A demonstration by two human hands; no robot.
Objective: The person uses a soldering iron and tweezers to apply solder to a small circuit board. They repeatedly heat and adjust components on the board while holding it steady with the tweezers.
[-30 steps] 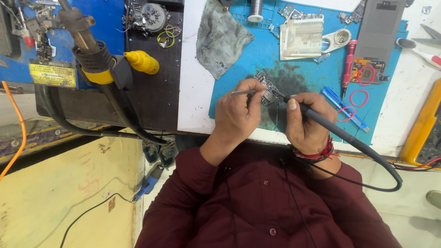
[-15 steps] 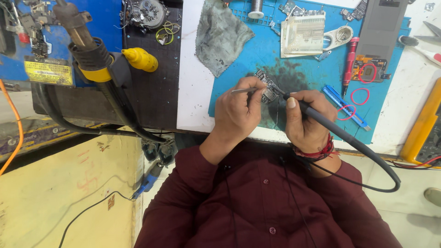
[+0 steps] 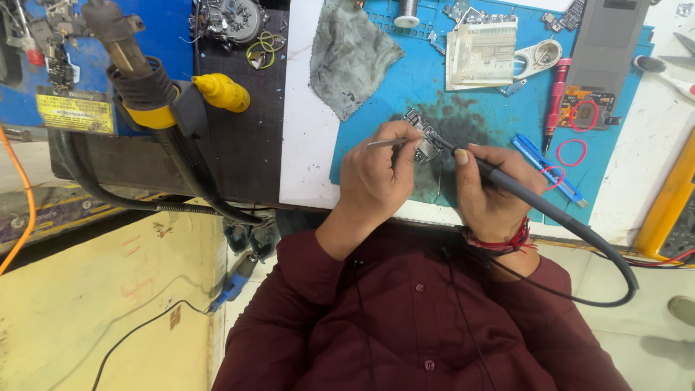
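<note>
circuit board (image 3: 426,139): small, bare, crowded with tiny parts; it lies on the blue work mat (image 3: 376,156) at centre frame, over a dark scorched patch, just above both hands.
left hand (image 3: 378,177): fingers curled together, pinching metal tweezers (image 3: 391,143) between thumb and forefinger; the tweezer tips reach right to the board's left edge.
right hand (image 3: 486,194): closed in a pen grip round the black soldering iron (image 3: 507,185), forefinger stretched along the shaft; the iron's tip meets the board from the right. a red thread band sits at the wrist.
board relative to hands: between the two tool tips, nearer the left hand's knuckles, apart from the skin of either hand as far as can be told; only the tools seem to touch it.
handling, as a judgement: the board looks light, stiff and thin, likely to slide on the mat if nudged, and fragile at its small parts. best taken by its bare edges or a corner, with tweezers rather than fingers, since it is probably hot near the iron.
iron cable: loops from the handle down to the lower right of the frame.
around: grey cloth (image 3: 351,54) at upper centre, red screwdriver (image 3: 554,101) and blue knife (image 3: 546,168) at right, yellow meter (image 3: 670,210) at the right edge.
</note>
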